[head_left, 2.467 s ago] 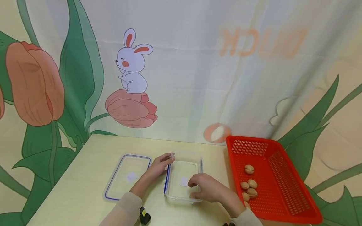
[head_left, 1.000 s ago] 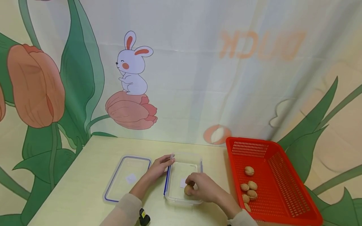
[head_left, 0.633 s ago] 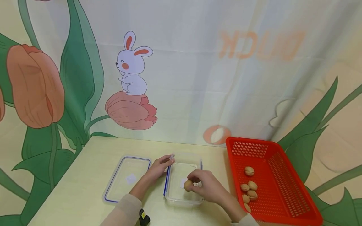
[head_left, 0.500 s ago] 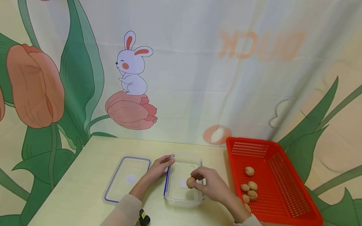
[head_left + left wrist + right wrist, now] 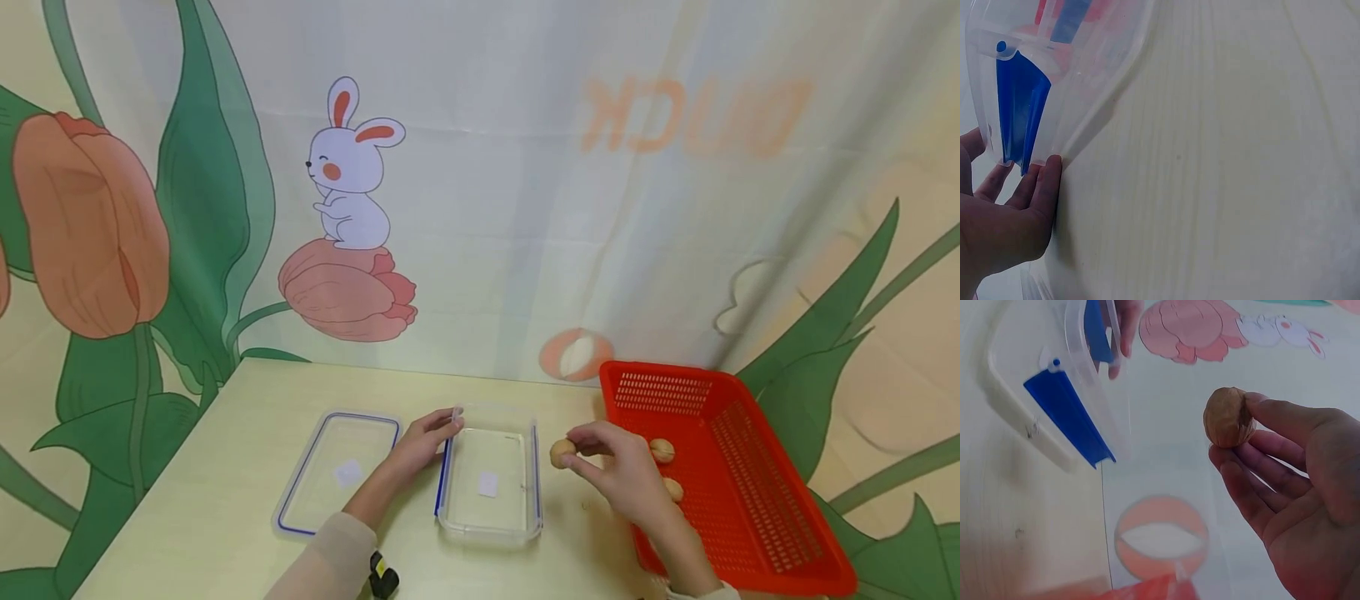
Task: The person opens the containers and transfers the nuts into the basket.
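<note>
A clear plastic food container [image 5: 491,529] with blue latches stands on the table with its lid off. At its far left corner my left hand [image 5: 418,443] grips the wall, thumb at the rim and fingers along the outside; the left wrist view shows the fingertips [image 5: 1052,164] beside a blue latch. My right hand [image 5: 630,475] pinches a walnut [image 5: 562,454] between thumb and fingers. That walnut is held above the table, between the container and a red basket [image 5: 750,467]. Two walnuts [image 5: 662,451] show in the basket; my right forearm hides part of its left side.
Left of the container lies its clear lid [image 5: 337,446] with a blue seal. A small white paper [image 5: 488,483] shows through the container floor. Behind the table [image 5: 187,500] hangs a printed curtain [image 5: 487,208]. A small black object [image 5: 383,575] sits by my left sleeve.
My right hand was down in the container, then rose with the walnut and moved right, out past the container's right wall. My left hand has stayed in place.
</note>
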{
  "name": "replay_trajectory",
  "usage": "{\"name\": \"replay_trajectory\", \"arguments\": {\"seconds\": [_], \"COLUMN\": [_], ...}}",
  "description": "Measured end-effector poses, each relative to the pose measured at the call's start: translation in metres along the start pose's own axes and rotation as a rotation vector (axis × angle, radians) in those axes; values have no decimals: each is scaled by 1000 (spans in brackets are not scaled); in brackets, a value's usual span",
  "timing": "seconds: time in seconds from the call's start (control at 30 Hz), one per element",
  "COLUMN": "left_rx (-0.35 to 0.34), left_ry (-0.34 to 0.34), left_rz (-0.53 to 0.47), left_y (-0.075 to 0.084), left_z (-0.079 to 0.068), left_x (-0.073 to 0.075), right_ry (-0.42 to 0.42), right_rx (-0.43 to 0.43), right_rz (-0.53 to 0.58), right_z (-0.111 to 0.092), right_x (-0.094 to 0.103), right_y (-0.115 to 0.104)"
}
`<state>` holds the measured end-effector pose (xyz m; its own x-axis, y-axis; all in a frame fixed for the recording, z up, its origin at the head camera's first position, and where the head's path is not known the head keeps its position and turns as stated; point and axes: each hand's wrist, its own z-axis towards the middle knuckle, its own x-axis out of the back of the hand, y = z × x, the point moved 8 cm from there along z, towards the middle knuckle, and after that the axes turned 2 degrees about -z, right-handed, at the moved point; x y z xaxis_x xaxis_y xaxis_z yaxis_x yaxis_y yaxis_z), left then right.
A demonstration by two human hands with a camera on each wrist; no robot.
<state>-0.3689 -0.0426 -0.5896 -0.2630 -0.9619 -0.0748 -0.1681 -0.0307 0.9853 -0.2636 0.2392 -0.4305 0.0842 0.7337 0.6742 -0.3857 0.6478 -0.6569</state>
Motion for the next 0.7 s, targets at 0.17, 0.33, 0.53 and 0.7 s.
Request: {"name": "replay_trajectory", "arguments": {"seconds": [0.17, 0.33, 0.53, 0.7], "left_rx": [-3, -3, 0, 4], "left_ry": [-2, 6, 11, 11], "left_rz": [-4, -5, 9, 22], "left_y": [1, 2, 3, 1], "left_z": [0, -1, -3, -2], "left_x": [0, 1, 0, 1], "right_ry": [39, 89, 167, 232], "right_rx": [-119, -161, -227, -259], "right_rz": [27, 52, 44, 13], "right_z": [-8, -14, -20, -26], "right_x": [19, 32, 45, 56], "right_y": [17, 39, 65, 77]}}
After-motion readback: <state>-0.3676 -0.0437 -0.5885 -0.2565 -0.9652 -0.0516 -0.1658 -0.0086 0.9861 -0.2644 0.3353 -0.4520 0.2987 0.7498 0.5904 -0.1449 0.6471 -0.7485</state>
